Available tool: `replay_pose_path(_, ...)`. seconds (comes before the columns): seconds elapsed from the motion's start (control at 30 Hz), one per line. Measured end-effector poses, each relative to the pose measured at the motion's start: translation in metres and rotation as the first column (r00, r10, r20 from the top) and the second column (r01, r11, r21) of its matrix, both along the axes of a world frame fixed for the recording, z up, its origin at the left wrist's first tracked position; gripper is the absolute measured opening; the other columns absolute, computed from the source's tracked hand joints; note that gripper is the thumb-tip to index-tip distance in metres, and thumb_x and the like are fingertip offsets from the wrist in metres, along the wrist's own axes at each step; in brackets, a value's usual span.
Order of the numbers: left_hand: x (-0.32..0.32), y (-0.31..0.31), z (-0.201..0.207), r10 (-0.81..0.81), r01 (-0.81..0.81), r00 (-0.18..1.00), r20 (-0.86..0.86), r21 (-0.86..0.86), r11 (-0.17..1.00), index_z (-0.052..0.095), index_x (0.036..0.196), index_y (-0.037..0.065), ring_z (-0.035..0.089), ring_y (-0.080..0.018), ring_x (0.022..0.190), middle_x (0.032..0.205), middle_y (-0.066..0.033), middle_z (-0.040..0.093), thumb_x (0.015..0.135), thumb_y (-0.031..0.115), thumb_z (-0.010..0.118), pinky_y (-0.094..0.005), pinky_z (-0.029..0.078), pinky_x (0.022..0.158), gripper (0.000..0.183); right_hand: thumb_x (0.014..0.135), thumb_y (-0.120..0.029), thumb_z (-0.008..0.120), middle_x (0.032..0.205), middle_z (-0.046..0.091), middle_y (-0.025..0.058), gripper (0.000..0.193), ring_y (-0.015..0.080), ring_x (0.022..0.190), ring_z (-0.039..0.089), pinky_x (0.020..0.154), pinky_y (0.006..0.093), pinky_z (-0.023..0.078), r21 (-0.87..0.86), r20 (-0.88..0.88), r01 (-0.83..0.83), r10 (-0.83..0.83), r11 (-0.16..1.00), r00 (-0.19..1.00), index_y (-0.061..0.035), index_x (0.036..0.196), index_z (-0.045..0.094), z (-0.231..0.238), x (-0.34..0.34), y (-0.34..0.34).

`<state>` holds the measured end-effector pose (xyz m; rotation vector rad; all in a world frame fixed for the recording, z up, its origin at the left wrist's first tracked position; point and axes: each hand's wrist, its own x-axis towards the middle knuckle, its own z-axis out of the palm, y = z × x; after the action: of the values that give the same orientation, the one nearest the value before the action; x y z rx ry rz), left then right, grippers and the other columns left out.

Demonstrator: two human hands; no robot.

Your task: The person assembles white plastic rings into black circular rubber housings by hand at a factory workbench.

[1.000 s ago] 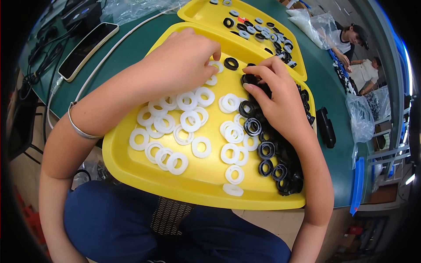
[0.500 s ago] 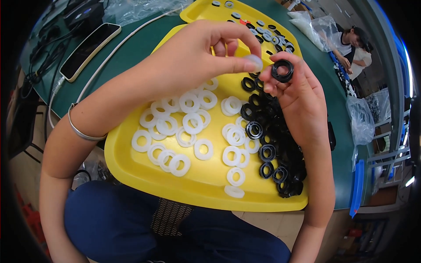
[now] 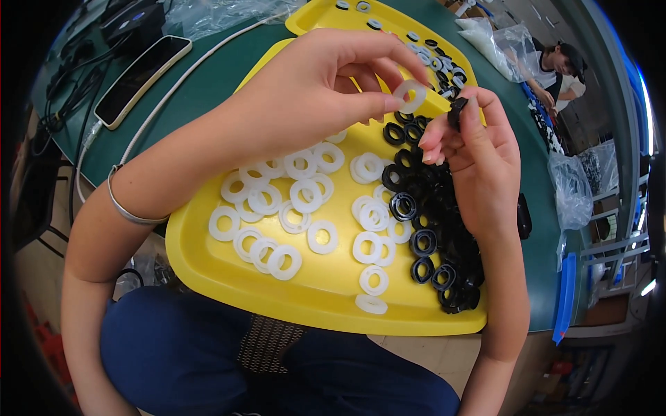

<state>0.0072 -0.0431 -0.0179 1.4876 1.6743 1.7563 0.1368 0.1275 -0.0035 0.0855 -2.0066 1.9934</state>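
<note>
Left forearm [image 3: 187, 149] slants up and inward; left hand [image 3: 322, 87] is raised, thumb and index pinching, other fingers bent. Right forearm [image 3: 503, 277] stands near upright; right hand [image 3: 485, 156] pinches too, lower fingers curled. Hands close, not touching.

This looks like a workshop: yellow tray [image 3: 326, 320] of small rings [image 3: 451, 222], green worktable [image 3: 531, 288], co-worker [image 3: 552, 80] beyond.
</note>
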Motion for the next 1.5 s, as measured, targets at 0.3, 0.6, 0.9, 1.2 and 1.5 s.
replay_pose_path(0.3, -0.004, 0.003, -0.006, -0.152, 0.142, 0.974, 0.17, 0.07, 0.987, 0.056, 0.111, -0.001, 0.059, -0.0088, 0.083, 0.095, -0.0039, 0.061, 0.089, 0.006, 0.06, -0.023, 0.049, 0.078, 0.024, 0.092, -0.011, 0.06, 0.086, 0.057, 0.0021, 0.019, 0.0058, 0.073, 0.052, 0.063, 0.0189, 0.041, 0.169, -0.07, 0.094, -0.083, 0.981, 0.994, -0.0052, 0.104, 0.046, -0.001, -0.001, -0.011)
replay_pose_path(0.6, 0.003, 0.004, -0.003, -0.272, 0.26, 0.943, 0.19, 0.085, 0.962, 0.056, 0.107, -0.001, 0.062, -0.0129, 0.085, 0.096, -0.0063, 0.062, 0.089, 0.005, 0.06, -0.0256, 0.051, 0.079, 0.019, 0.091, -0.011, 0.06, 0.086, 0.056, 0.0019, 0.022, 0.0071, 0.073, 0.052, 0.064, 0.0203, 0.043, 0.237, -0.075, 0.096, -0.08, 0.967, 0.994, -0.0048, 0.105, 0.044, -0.004, 0.001, -0.011)
replay_pose_path(0.9, 0.01, 0.004, -0.005, 0.007, 0.037, 0.947, -0.321, 0.133, 0.99, 0.054, 0.1, -0.001, 0.063, -0.0174, 0.091, 0.097, -0.0094, 0.061, 0.08, -0.004, 0.065, -0.0301, 0.052, 0.082, 0.023, 0.087, -0.008, 0.064, 0.084, 0.059, 0.0044, 0.018, 0.0126, 0.074, 0.056, 0.066, 0.0249, 0.045, 0.486, -0.258, 0.237, -0.122, 0.841, 0.958, -0.0016, 0.098, 0.051, -0.012, -0.005, -0.014)
replay_pose_path(1.2, 0.016, -0.003, -0.001, 0.187, -0.114, 0.809, -0.557, 0.164, 0.98, 0.054, 0.095, -0.001, 0.064, -0.0248, 0.081, 0.084, -0.0109, 0.061, 0.071, -0.006, 0.065, -0.0306, 0.05, 0.072, 0.027, 0.075, -0.002, 0.071, 0.076, 0.056, 0.0102, 0.019, 0.0255, 0.063, 0.055, 0.057, 0.0312, 0.045, 0.799, -0.569, 0.519, 0.104, 0.303, 0.816, 0.0, 0.086, 0.055, 0.001, -0.002, -0.014)
replay_pose_path(1.5, 0.016, -0.001, -0.002, 0.196, -0.109, 0.764, -0.614, 0.176, 0.978, 0.056, 0.096, 0.0, 0.064, -0.0261, 0.077, 0.081, -0.0109, 0.061, 0.072, -0.003, 0.066, -0.0322, 0.05, 0.069, 0.026, 0.08, 0.001, 0.065, 0.076, 0.061, 0.0139, 0.023, 0.0305, 0.067, 0.061, 0.057, 0.0359, 0.048, 0.804, -0.488, 0.46, -0.024, 0.377, 0.873, -0.0017, 0.099, 0.053, -0.008, 0.0, -0.018)
